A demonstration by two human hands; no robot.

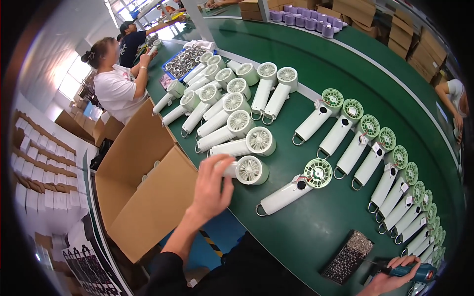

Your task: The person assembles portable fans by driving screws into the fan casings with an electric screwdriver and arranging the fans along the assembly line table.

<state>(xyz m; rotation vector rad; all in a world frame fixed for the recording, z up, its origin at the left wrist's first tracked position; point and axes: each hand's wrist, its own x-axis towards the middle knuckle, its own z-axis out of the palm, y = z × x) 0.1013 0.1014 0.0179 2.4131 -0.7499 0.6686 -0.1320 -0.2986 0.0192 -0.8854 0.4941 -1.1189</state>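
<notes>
My left hand (212,187) is curled over the handle of a white handheld fan (252,170), whose round grille faces up; the hand hides most of the handle. My right hand (387,283) grips a teal electric screwdriver (423,273) at the lower right. Its thin bit points left into a dark tray (348,257) of small screws. Between my hands lies another fan (286,196) with its green inner head exposed and a metal loop at the handle's end.
Grille-covered fans (238,123) lie at the upper left, rows of open-headed fans (370,127) at the right. A blue bin (170,70) holds metal rings. A cardboard box (153,202) stands open beside the green table (276,237). Co-workers (116,91) are at the far left and right.
</notes>
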